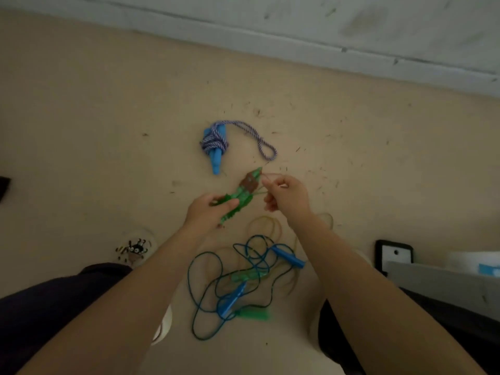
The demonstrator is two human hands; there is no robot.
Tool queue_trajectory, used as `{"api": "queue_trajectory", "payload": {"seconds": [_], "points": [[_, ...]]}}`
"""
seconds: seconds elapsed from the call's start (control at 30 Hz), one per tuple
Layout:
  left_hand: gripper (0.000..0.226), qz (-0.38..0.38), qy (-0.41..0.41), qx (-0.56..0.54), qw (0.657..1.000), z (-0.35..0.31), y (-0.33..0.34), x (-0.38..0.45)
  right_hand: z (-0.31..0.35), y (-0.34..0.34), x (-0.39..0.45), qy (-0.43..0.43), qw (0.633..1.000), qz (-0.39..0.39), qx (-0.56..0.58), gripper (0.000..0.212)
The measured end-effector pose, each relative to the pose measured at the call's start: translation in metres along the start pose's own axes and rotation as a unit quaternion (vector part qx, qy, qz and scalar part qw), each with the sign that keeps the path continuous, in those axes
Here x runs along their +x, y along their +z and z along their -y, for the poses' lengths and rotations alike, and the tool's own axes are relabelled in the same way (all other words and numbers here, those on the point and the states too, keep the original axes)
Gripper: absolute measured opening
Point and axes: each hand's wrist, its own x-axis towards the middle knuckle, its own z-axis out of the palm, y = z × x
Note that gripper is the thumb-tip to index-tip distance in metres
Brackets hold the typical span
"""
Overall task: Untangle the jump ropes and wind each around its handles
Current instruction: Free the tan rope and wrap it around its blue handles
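Left hand (208, 209) fingers grip the green handles (243, 192); right hand (286, 196) pinches the rope (pale) (266, 189).

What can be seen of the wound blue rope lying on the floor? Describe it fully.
The wound rope lies on the tan floor, beyond both hands and touched by neither. Its two light-blue handles, plastic by the look, lie side by side, tapering toward the person. A braided blue-and-white cord, seemingly fabric, is wrapped in several turns round the handles' middle. One loose loop of cord trails off to the right and curls back near a green handle, apparently without touching it.
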Motion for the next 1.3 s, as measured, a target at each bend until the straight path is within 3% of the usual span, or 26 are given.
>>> {"api": "queue_trajectory", "payload": {"seconds": [0.13,0.2,0.3,0.4,0.5,0.63,0.73,0.83,1.0,1.1,1.3], "points": [[0.062,-0.014,0.058,-0.046,0.997,-0.014,-0.004,0.053,0.019,0.017,0.046,-0.020,0.996,0.031,0.078,0.021],[0.077,-0.013,0.064,-0.058,0.996,-0.017,-0.007,0.066,0.021,0.016,0.057,-0.027,0.994,0.046,0.100,0.034],[0.065,-0.023,0.023,0.013,0.999,0.004,-0.008,0.066,-0.005,0.002,0.058,-0.027,0.999,0.037,-0.011,0.058],[0.057,0.005,-0.036,0.111,0.993,0.047,-0.002,0.047,-0.055,-0.015,0.043,0.027,0.982,0.002,-0.189,0.062],[0.067,0.072,-0.057,0.182,0.979,0.089,0.007,0.022,-0.104,-0.023,0.025,0.084,0.966,0.034,-0.244,0.064],[0.062,0.123,-0.031,0.172,0.977,0.109,0.029,0.002,-0.140,-0.011,0.011,0.049,0.962,0.054,-0.262,0.075],[0.030,0.189,-0.047,0.126,0.973,0.104,0.044,0.001,-0.146,0.006,0.010,0.059,0.974,0.065,-0.208,0.069],[0.013,0.175,-0.070,0.095,0.978,0.103,0.048,0.006,-0.149,0.013,0.012,0.107,0.975,0.091,-0.172,0.062],[0.007,0.162,-0.106,-0.012,0.981,0.089,0.036,0.000,-0.136,0.013,0.008,0.101,0.966,0.143,-0.189,0.032],[0.010,0.154,-0.075,-0.042,0.984,0.074,0.024,-0.008,-0.110,0.006,-0.003,0.087,0.978,0.150,-0.115,0.027],[0.005,0.160,0.069,-0.092,0.980,-0.011,-0.004,-0.059,-0.017,-0.018,-0.048,-0.043,0.994,0.092,-0.026,0.025]]}}
